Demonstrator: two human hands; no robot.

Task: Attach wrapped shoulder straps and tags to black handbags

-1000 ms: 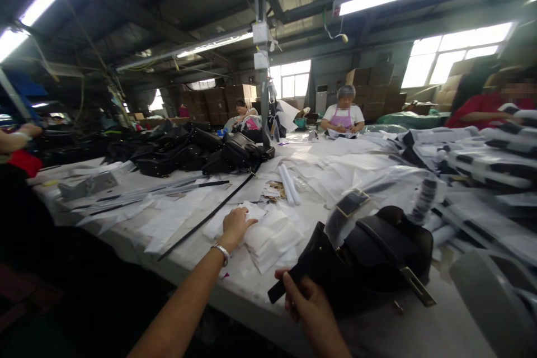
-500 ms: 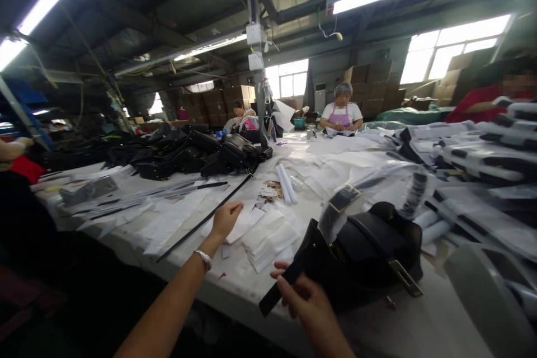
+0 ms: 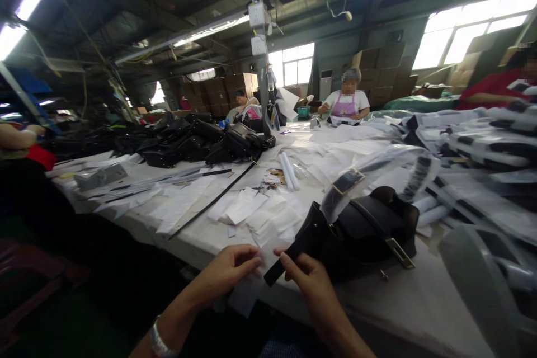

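My left hand (image 3: pixel 229 271) is pinched on a small white paper sheet (image 3: pixel 245 291) at the near table edge. My right hand (image 3: pixel 308 285) is closed on the end of a black strap (image 3: pixel 289 257) that runs up to a black handbag (image 3: pixel 364 232) lying on the white table (image 3: pixel 377 302). The two hands are close together, almost touching. A stack of white paper sheets (image 3: pixel 255 212) lies just beyond my left hand. A bracelet shows on my left wrist.
A long black strap (image 3: pixel 213 201) lies diagonally on the table. A pile of black bags (image 3: pixel 197 142) sits at the back left. Wrapped bags (image 3: pixel 482 151) are stacked at the right. Other people work at the far end and at both sides.
My left hand left the paper stack and came back to the near edge with a white sheet, next to my right hand. My right hand stayed on the black strap.
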